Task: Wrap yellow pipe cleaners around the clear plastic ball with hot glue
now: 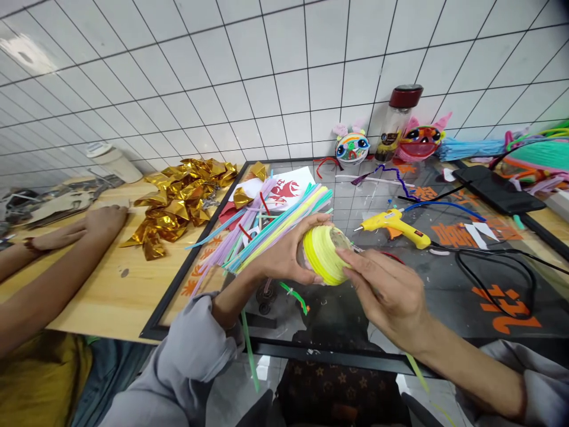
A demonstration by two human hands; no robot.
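Grasping a yellow wound cup (pixel 320 255) with both hands: curving the left hand (pixel 284 252) around its side, and pinching its open rim with the right hand (pixel 391 290). Holding it tilted above the dark counter (pixel 444 308), between the bundle of pastel strips (pixel 284 228) and the yellow glue gun (pixel 395 224). Showing farther back, near the tiled wall (pixel 284 77): a bottle (pixel 391 130).

Along glass-topped table's (pixel 444 281) far edge: two craft heads (pixel 351 148), one red-capped bottle (pixel 393 127). At right edge: one black phone (pixel 500 190); inward, one yellow glue gun (pixel 400 226). Above: one yellow-wound cylinder (pixel 325 256).
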